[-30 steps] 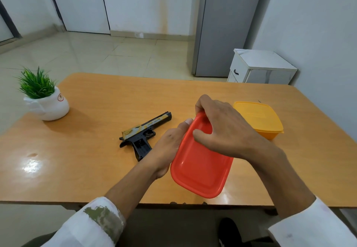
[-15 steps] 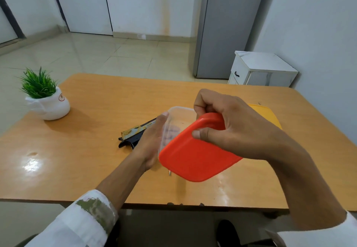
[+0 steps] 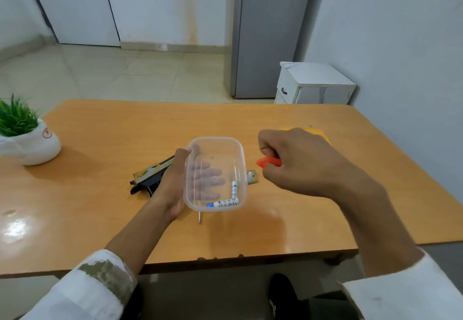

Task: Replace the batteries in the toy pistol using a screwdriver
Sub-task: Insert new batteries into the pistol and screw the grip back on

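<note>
My left hand holds a clear plastic box tilted above the table, fingers showing through its floor. Two batteries lie in the box's lower right corner. My right hand is shut on the red lid, seen edge-on to the right of the box. The black and gold toy pistol lies on the table behind my left hand, partly hidden. A thin metal tip, apparently the screwdriver, pokes out below the box. A small grey object lies just right of the box.
A potted green plant in a white pot stands at the table's left edge. A yellow-lidded box sits behind my right hand, mostly hidden. The wooden table stretches to the wall on the right.
My right hand has pulled the red lid off the clear box and carried it to the right. The open box now shows batteries inside. My left hand keeps its hold on the box.
</note>
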